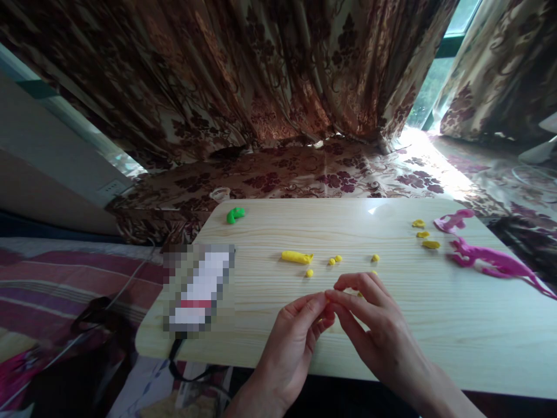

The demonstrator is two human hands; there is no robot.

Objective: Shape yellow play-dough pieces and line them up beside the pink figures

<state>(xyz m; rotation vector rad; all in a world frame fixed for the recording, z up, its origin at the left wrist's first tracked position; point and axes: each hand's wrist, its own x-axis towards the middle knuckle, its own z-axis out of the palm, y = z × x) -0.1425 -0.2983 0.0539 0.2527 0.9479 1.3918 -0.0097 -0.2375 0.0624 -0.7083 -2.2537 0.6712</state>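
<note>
My left hand (300,331) and my right hand (374,319) meet fingertip to fingertip low over the table, both pinched closed. A trace of yellow shows between them, seemingly a small piece of yellow modelling clay mostly hidden by the fingers. Just beyond lies a yellow clay roll (296,257) with a ragged right end. Small yellow clay balls are scattered around it, among them one ball (309,273) in front of the roll and another ball (375,258) farther right. More yellow bits are partly covered by my right hand.
The pale wooden table (261,325) carries a green clay piece (235,215) at back left and a blurred-out flat object (202,290) at left. On the right lie flattened yellow pieces (430,245) and pink clay shapes (496,261). Patterned curtains (282,75) hang behind.
</note>
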